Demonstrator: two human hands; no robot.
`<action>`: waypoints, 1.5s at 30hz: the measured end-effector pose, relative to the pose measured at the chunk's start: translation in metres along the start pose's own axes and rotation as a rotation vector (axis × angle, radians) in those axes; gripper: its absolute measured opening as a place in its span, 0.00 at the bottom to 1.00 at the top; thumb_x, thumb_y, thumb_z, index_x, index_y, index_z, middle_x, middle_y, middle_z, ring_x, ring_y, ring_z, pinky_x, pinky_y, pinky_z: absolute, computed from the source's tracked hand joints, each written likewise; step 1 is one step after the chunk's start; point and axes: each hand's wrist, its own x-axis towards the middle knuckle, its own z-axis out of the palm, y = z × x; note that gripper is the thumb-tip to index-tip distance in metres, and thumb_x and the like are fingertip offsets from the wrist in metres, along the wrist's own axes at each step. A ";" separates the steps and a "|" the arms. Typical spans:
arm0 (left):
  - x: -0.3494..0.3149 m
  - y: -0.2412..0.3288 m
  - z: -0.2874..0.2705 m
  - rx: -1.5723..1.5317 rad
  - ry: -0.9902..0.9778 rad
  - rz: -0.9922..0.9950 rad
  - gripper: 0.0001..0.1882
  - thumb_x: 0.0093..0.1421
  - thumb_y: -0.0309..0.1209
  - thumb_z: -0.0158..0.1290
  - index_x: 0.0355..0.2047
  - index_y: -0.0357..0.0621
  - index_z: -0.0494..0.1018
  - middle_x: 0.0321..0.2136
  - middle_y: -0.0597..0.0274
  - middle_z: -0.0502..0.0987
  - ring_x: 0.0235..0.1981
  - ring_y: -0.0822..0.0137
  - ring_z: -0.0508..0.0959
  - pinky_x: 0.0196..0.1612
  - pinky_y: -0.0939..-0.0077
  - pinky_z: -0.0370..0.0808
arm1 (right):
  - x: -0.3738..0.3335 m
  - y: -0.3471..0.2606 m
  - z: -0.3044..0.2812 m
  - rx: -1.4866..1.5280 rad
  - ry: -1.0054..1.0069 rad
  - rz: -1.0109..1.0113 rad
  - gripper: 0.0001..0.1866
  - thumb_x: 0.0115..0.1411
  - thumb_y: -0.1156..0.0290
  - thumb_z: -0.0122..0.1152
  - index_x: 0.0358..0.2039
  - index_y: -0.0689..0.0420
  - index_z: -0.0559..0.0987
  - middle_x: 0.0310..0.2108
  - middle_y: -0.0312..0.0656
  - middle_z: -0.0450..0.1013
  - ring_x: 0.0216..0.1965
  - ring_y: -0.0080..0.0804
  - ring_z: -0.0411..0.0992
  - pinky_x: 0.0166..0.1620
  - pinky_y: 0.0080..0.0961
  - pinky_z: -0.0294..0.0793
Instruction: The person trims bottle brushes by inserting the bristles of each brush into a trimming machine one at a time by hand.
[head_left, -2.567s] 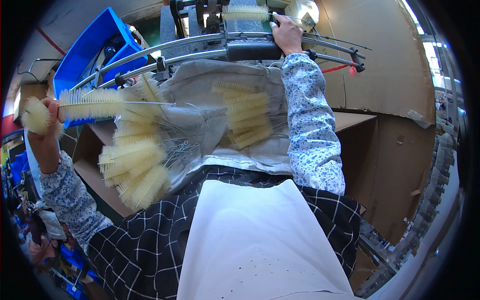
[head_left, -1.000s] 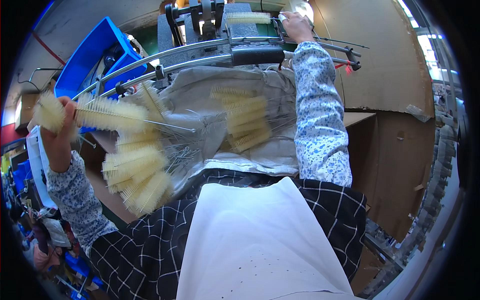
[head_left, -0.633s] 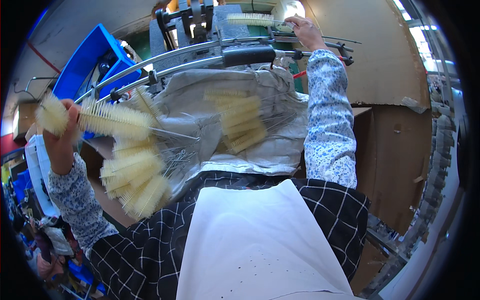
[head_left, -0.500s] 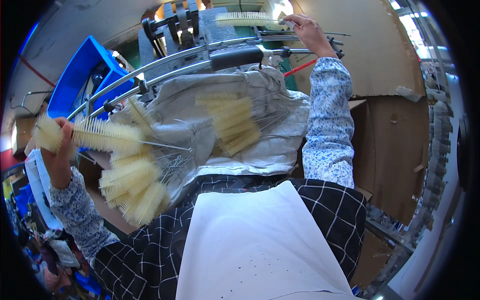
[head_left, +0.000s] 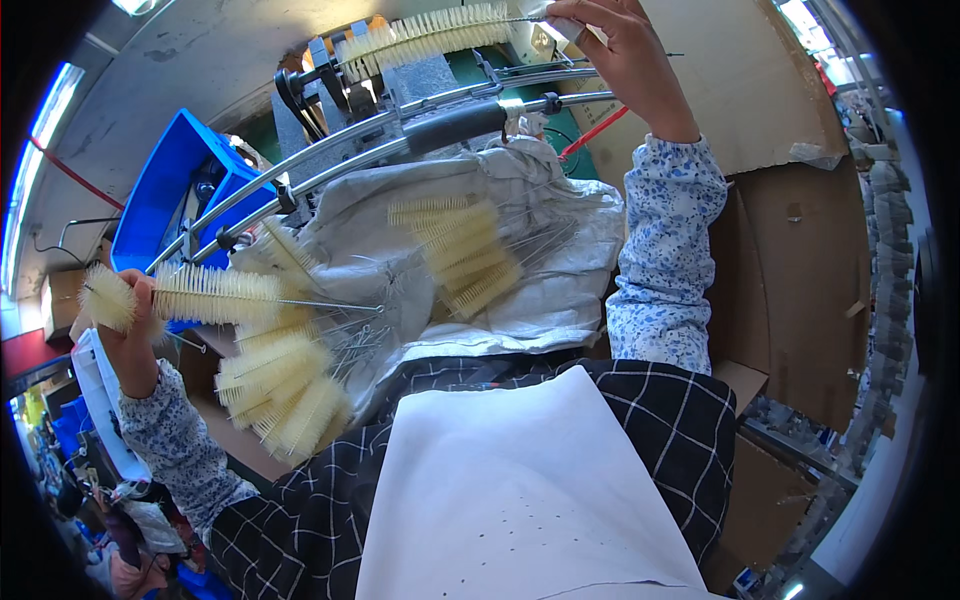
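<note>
My left hand (head_left: 132,335), at the left, is closed around a cream bristle brush (head_left: 218,293). A round bristle tuft (head_left: 107,298) shows on the hand's outer side, and the brush's twisted wire stem points right. At the top, my right hand (head_left: 630,65) pinches the wire end of a long, slim bristle brush (head_left: 430,36), with something small and white between the fingers. That brush stretches leftward above a dark machine (head_left: 340,85). Below my left hand lies a fanned pile of brushes (head_left: 280,385). Another stack of brushes (head_left: 465,250) rests on the grey-white cloth (head_left: 350,210).
Two metal rails (head_left: 360,140) with a black foam sleeve (head_left: 455,127) cross in front of the machine. A blue bin (head_left: 165,190) stands behind them at the left. Cardboard (head_left: 810,290) fills the right side. A white sheet (head_left: 520,480) covers my lap over checked fabric.
My right hand has moved up, and its brush has shifted up and left, now tilted over the machine. My left hand keeps its grip; the whole view has shifted slightly.
</note>
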 end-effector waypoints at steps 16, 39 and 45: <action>-0.022 -0.009 0.028 -0.132 -0.110 -0.214 0.06 0.54 0.28 0.48 0.28 0.39 0.66 0.19 0.67 0.67 0.19 0.79 0.67 0.22 0.88 0.62 | 0.020 -0.023 -0.009 0.026 0.069 -0.116 0.09 0.44 0.77 0.54 0.29 0.58 0.76 0.25 0.39 0.69 0.32 0.35 0.62 0.40 0.28 0.61; -0.023 -0.008 0.038 -0.058 -0.464 -0.332 0.09 0.54 0.31 0.49 0.28 0.37 0.69 0.20 0.66 0.72 0.18 0.79 0.68 0.21 0.87 0.64 | 0.057 -0.049 -0.030 0.238 -0.010 -0.030 0.09 0.52 0.70 0.50 0.31 0.58 0.75 0.28 0.38 0.71 0.33 0.32 0.63 0.39 0.26 0.63; -0.015 0.035 0.016 -0.083 -0.088 -0.095 0.08 0.54 0.31 0.48 0.28 0.37 0.68 0.21 0.61 0.72 0.18 0.77 0.68 0.21 0.87 0.64 | 0.079 -0.085 -0.031 0.377 -0.054 -0.126 0.08 0.52 0.71 0.49 0.33 0.56 0.75 0.25 0.38 0.69 0.32 0.33 0.61 0.39 0.26 0.61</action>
